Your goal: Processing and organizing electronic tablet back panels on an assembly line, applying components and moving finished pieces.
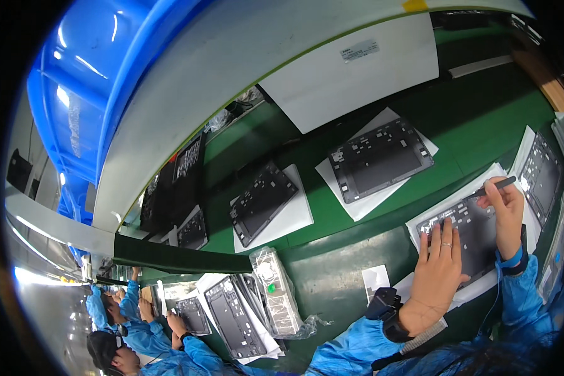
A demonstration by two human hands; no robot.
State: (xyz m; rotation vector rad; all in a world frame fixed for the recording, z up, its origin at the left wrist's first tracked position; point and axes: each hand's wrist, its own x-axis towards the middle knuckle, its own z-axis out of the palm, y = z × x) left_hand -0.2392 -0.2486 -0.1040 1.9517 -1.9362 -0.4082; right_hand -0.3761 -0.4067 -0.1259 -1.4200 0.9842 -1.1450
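Observation:
A black tablet-like housing panel with many small pale pads lies on white sheets in front of me at the right. My left hand rests flat on its left part, fingers stretched out, a ring on one of them. At the panel's upper right, my right hand pinches slim black tweezers. Their thin end points left over the panel's upper edge. Black devices are strapped to both wrists. Whether the tweezers' tips hold anything is too small to tell.
More black panels on white sheets stand along the green belt, such as one panel beyond my hands. Another panel lies at right. A bagged parts tray sits left, near co-workers. A pale board lies farther back.

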